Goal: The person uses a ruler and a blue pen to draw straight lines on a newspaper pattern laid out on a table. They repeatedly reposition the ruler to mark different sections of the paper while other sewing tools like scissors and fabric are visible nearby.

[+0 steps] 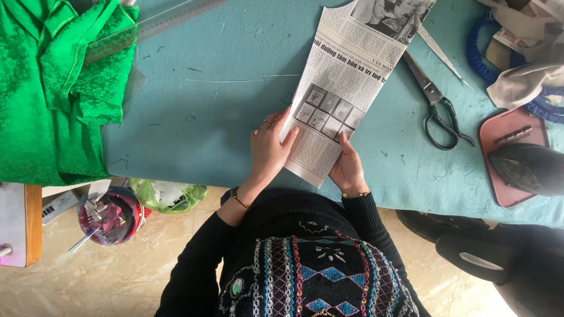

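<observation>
Newspaper pattern piece (338, 88), both hands gripping its lower end

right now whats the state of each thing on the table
newspaper piece: flat, cut to shape, held at near end
left hand: pressing its left edge
right hand: gripping its bottom edge
scissors: closed, lying flat
iron: resting on pink tray
green garment: bunched at table's left
</observation>
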